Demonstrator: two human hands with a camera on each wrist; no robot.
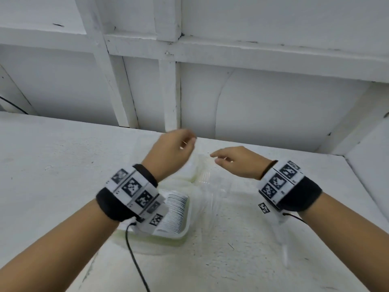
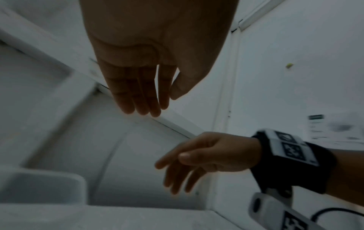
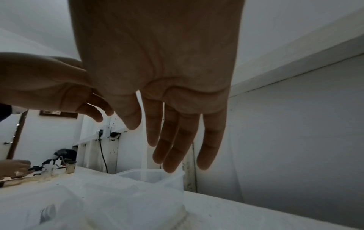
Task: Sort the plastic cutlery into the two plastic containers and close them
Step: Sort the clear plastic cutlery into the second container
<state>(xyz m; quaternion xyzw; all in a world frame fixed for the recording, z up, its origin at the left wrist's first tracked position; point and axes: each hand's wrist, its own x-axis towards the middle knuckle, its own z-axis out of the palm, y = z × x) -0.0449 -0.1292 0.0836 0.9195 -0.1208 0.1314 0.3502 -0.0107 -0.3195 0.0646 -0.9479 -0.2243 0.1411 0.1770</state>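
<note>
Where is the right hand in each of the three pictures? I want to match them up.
Head view: the right hand is right of centre, raised over the clear containers, fingers pointing left.
Left wrist view: the same hand is low and right of centre, reaching in from the right.
Right wrist view: it fills the top middle, fingers hanging down.
Shared landmark: the left hand, also visible in both wrist views.

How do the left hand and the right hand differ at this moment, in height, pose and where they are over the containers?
The left hand is raised higher and reaches further back than the right hand. The left hand's fingers lie close together, while the right hand's are spread, as the wrist views show. The left arm crosses above the near container stacked with cutlery; the right hand hovers over the far clear container. Both are relaxed, hold nothing, and wear marker-covered wristbands.
</note>
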